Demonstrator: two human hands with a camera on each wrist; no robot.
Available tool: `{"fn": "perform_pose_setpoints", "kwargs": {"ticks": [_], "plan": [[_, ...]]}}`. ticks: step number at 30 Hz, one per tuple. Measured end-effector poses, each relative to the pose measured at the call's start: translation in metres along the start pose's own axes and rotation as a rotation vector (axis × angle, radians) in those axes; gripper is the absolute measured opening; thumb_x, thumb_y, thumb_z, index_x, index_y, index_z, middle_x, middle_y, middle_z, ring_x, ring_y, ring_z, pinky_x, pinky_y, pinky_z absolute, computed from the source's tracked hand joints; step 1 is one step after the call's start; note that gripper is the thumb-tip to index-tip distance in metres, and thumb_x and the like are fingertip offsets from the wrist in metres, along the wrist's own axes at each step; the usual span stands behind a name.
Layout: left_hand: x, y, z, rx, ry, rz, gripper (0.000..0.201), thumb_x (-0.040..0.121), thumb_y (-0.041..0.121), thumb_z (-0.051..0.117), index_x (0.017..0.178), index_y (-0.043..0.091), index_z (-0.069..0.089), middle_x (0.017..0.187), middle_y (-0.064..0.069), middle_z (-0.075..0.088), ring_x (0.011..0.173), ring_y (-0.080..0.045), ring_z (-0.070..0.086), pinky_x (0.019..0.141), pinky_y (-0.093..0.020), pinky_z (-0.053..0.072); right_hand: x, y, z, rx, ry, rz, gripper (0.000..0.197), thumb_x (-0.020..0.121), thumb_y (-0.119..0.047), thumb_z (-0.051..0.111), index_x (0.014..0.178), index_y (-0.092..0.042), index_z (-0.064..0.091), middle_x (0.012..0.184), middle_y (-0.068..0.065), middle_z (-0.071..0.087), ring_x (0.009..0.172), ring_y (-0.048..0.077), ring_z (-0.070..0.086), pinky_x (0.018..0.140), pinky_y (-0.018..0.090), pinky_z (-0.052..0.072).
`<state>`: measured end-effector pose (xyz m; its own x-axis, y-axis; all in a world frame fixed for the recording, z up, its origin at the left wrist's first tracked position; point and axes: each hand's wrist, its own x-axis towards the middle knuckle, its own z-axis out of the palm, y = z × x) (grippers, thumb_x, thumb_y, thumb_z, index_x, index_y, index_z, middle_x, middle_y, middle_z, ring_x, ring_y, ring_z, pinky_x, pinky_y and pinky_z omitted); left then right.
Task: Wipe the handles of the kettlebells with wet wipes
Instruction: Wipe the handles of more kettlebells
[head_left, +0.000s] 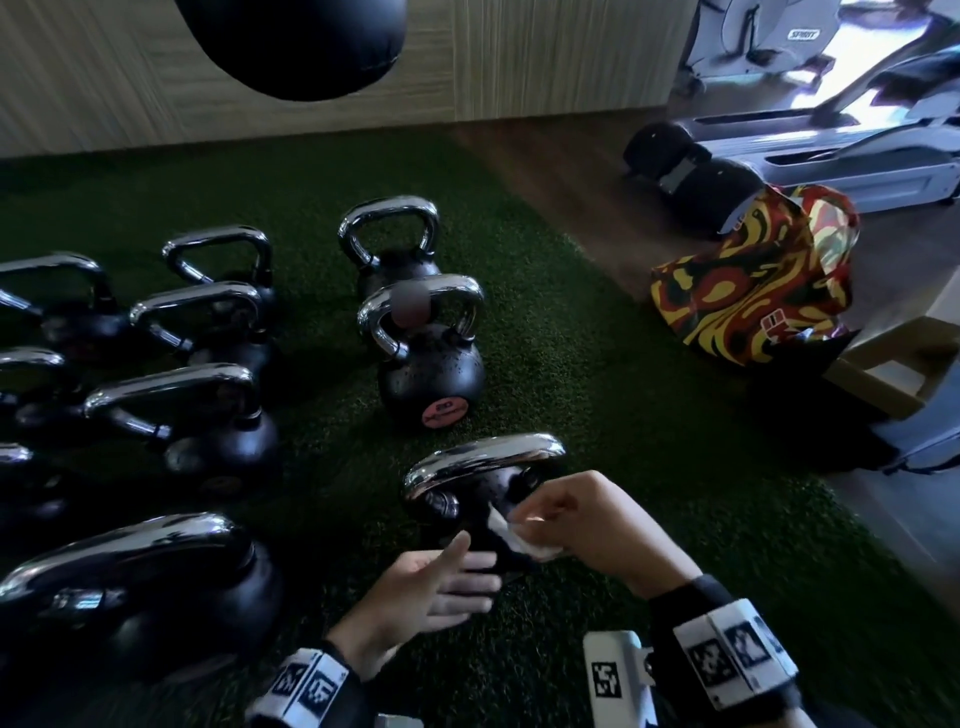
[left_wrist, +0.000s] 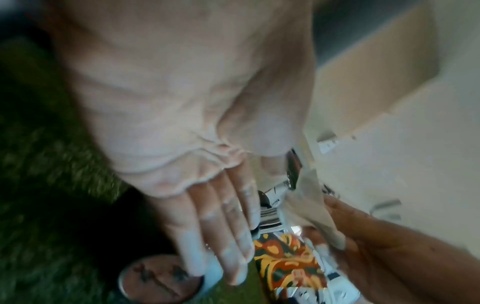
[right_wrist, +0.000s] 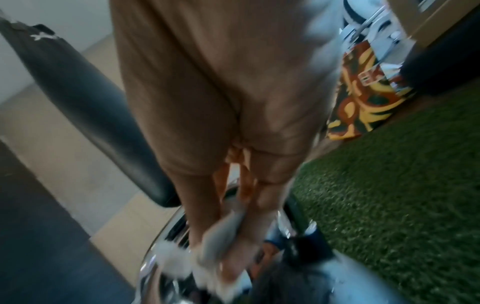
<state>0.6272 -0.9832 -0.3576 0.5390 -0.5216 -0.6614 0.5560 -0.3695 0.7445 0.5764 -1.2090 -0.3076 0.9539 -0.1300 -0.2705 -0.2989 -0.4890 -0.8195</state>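
A black kettlebell with a chrome handle (head_left: 485, 457) stands on the green turf right in front of me. My right hand (head_left: 566, 514) pinches a crumpled white wet wipe (head_left: 519, 540) just below that handle, beside the bell's body. The wipe (right_wrist: 221, 246) shows between the fingers, over the chrome handle (right_wrist: 166, 236), in the right wrist view. My left hand (head_left: 441, 587) is flat and empty, with straight fingers (left_wrist: 221, 226) stretched toward the bell's near side. The wipe (left_wrist: 309, 207) hangs beyond them.
Several more chrome-handled kettlebells (head_left: 197, 415) stand in rows to the left, two more (head_left: 431, 364) straight ahead. A black punching bag (head_left: 301, 41) hangs above. A patterned red and yellow bag (head_left: 753, 286) and gym machines (head_left: 831, 130) stand at the right on wooden floor.
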Motion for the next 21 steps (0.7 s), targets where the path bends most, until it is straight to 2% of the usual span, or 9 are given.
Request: {"fn": "perform_pose_setpoints", "kwargs": {"ticks": [2,4,6,10,12,15,18,20,21], "plan": [[-0.007,0.006,0.014,-0.219,-0.089,0.041,0.057,0.107,0.054,0.024,0.133,0.023,0.064,0.129,-0.005,0.073,0.117,-0.027,0.071,0.103,-0.039,0.053,-0.003,-0.016,0.014,0.082,0.104,-0.069,0.011,0.077,-0.034,0.085,0.087,-0.033,0.080,0.080,-0.003,0.078,0.075,0.022,0.072,0.073,0.040,0.058],[-0.011,0.011,0.028,-0.412,-0.066,0.051,0.062,0.107,0.055,0.021,0.133,0.022,0.066,0.131,-0.008,0.071,0.119,-0.030,0.070,0.103,-0.041,0.054,-0.007,-0.029,0.025,0.141,0.193,-0.128,0.012,0.076,-0.032,0.087,0.084,-0.029,0.079,0.077,-0.003,0.077,0.071,0.019,0.071,0.065,0.033,0.057],[-0.011,0.012,0.037,-0.554,-0.030,0.086,0.059,0.107,0.050,0.027,0.127,0.017,0.071,0.127,-0.013,0.072,0.111,-0.029,0.073,0.093,-0.039,0.060,-0.012,-0.038,0.033,0.122,0.232,-0.184,0.012,0.075,-0.030,0.088,0.080,-0.025,0.078,0.075,-0.009,0.075,0.062,0.005,0.064,0.059,0.017,0.050],[-0.009,0.007,0.036,-0.689,-0.009,0.168,0.047,0.094,0.040,0.050,0.114,0.005,0.075,0.115,-0.019,0.076,0.090,-0.024,0.079,0.069,-0.032,0.064,-0.012,-0.044,0.043,-0.037,0.322,-0.307,0.023,0.066,-0.029,0.089,0.078,-0.028,0.068,0.082,-0.012,0.063,0.072,0.007,0.060,0.062,0.016,0.047],[-0.012,0.006,0.030,-0.675,-0.012,0.192,0.041,0.089,0.033,0.056,0.104,0.003,0.079,0.109,-0.019,0.077,0.085,-0.023,0.079,0.068,-0.032,0.064,-0.013,-0.048,0.037,-0.105,0.276,-0.359,0.027,0.065,-0.029,0.087,0.082,-0.031,0.066,0.085,-0.015,0.058,0.079,0.007,0.057,0.066,0.014,0.044],[-0.020,0.008,0.015,-0.579,-0.061,0.251,0.054,0.080,0.043,0.077,0.113,0.000,0.077,0.115,-0.022,0.075,0.095,-0.025,0.078,0.077,-0.033,0.064,-0.015,-0.052,0.011,-0.002,0.165,-0.411,0.025,0.071,-0.021,0.086,0.084,-0.025,0.066,0.079,-0.008,0.062,0.071,0.009,0.057,0.063,0.017,0.044],[-0.027,0.021,-0.003,-0.466,-0.081,0.382,0.077,0.056,0.055,0.096,0.114,0.007,0.078,0.124,-0.021,0.072,0.105,-0.027,0.075,0.082,-0.030,0.062,0.000,-0.032,-0.012,0.189,0.420,-0.287,0.021,0.076,-0.004,0.076,0.074,-0.017,0.060,0.065,-0.004,0.057,0.060,0.008,0.049,0.056,0.023,0.039],[-0.030,0.034,-0.011,-0.372,0.081,0.531,0.067,0.061,0.056,0.093,0.108,0.009,0.080,0.118,-0.017,0.075,0.105,-0.025,0.074,0.084,-0.028,0.061,0.016,-0.005,-0.017,0.169,0.610,-0.043,0.018,0.075,-0.006,0.074,0.076,-0.018,0.061,0.068,-0.006,0.058,0.064,0.013,0.053,0.057,0.029,0.040],[-0.031,0.041,-0.011,-0.334,0.211,0.628,0.051,0.071,0.050,0.089,0.101,0.009,0.081,0.111,-0.013,0.078,0.104,-0.023,0.075,0.084,-0.027,0.062,0.023,0.010,-0.016,0.125,0.578,0.082,0.018,0.074,-0.009,0.075,0.083,-0.021,0.064,0.075,-0.005,0.062,0.070,0.017,0.059,0.060,0.030,0.045]]}}
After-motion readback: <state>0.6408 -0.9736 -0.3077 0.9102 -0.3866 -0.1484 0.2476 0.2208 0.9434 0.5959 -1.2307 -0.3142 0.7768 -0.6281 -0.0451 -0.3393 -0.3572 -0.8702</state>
